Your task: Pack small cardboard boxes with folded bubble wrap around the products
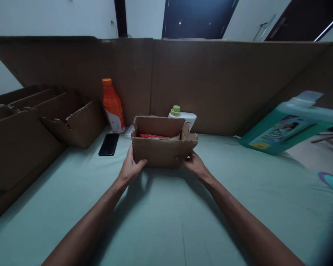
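Note:
Between my two hands is a small open-topped cardboard box [161, 153], its rim roughly cut and torn at the right. Something red [155, 136] shows inside it; what it is I cannot make out. My left hand [130, 168] grips the box's left side, with the thumb along the front face. At the lower right corner my right hand [195, 164] holds the box, its fingers partly hidden. Behind the box stands a white bottle with a green cap [187, 117], partly covered. A black phone [108, 144] lies to the left of the box.
An orange bottle [113, 105] stands at the back left, beside larger cardboard boxes [83, 123]. A cardboard panel [199, 81] walls off the back. On the right a big jug of green liquid [280, 129] appears tilted. Pale green cloth [161, 218] covers the surface.

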Tool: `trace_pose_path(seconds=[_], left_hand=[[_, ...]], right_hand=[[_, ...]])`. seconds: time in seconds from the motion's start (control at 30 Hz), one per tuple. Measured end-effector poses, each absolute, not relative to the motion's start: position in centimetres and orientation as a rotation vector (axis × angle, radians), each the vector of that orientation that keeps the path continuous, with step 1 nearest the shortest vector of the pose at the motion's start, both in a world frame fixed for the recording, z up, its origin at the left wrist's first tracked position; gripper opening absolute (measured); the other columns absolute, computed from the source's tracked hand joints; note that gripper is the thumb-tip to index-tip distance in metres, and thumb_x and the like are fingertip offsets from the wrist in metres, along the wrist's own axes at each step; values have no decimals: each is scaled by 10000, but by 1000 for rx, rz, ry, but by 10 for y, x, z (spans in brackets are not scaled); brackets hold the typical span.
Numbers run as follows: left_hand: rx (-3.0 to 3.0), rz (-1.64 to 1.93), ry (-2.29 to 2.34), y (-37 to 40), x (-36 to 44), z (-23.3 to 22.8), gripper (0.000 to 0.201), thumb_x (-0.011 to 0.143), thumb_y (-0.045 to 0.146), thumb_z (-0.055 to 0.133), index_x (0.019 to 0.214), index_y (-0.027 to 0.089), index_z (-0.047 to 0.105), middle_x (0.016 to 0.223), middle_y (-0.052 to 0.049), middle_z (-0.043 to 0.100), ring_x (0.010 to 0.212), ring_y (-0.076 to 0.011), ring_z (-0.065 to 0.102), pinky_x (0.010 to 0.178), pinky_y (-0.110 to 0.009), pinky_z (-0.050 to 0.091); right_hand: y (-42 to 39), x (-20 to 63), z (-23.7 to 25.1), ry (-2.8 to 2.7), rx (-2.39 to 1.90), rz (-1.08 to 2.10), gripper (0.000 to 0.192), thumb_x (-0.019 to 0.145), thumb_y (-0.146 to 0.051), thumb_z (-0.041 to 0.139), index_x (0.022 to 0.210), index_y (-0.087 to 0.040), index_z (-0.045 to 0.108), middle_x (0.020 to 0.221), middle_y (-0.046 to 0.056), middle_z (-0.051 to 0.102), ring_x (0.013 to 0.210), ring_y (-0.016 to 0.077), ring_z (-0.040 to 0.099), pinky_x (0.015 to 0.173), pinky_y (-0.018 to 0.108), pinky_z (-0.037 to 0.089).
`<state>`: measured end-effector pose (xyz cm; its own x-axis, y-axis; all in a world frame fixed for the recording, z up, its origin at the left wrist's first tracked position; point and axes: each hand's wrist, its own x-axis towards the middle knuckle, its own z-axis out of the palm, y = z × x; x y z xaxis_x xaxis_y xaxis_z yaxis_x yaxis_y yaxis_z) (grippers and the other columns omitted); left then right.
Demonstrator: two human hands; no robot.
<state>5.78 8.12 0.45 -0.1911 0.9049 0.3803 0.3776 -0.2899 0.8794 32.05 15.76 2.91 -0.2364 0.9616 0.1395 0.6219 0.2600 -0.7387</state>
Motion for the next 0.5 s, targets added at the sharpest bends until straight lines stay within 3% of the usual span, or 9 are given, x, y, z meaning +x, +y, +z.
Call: trace_pose_path(seconds=[0.1,0.17,0.23,0.3,0.37,0.5], left_hand=[[1510,1458,1386,64,80,12,752,796,256,630,1489,151,357,1402,-180,562,1320,-301,542,1038,-472,505],[1541,1414,1335,31,88,15,755,795,264,643,1495,187,372,1427,-166,549,1349,-309,517,1075,-499,478],[1516,1392,1349,-15,84,12,717,803,289,658,1477,221,421,1414,-150,566,1369,-315,499,1126,-514,431],[1360,1365,1487,-60,67,6,589,812,367,677,1370,228,551,1267,-146,662,1291,-333,567,1112,-514,449],[1138,1350,1626,-94,40,1,576,761,448,729,1275,219,611,1156,-129,704,1196,-351,627,1032,-493,521],[958,1402,1747,-112,1,3,668,655,456,814,1238,217,594,1199,-102,682,1120,-320,668,937,-398,576]], right_hand=[[128,344,29,-1923,-1466,684,388,746,-539,600,841,-163,611,700,79,675,634,250,626,544,349,512],[90,367,28,-1907,-1478,599,356,779,-534,589,807,-181,617,750,105,699,700,300,661,601,408,549],[47,377,24,-1922,-1419,525,307,840,-484,582,935,-204,663,898,114,739,867,346,691,725,468,580],[9,363,19,-1975,-1316,524,327,893,-423,563,1165,-265,652,1072,101,740,1050,359,671,850,504,581],[-15,331,15,-2037,-1222,582,453,917,-380,544,1364,-304,553,1235,104,691,1191,353,618,955,520,557],[-26,282,12,-2129,-1030,646,707,897,-306,575,1549,-249,309,1465,149,527,1341,334,515,1097,527,468]])
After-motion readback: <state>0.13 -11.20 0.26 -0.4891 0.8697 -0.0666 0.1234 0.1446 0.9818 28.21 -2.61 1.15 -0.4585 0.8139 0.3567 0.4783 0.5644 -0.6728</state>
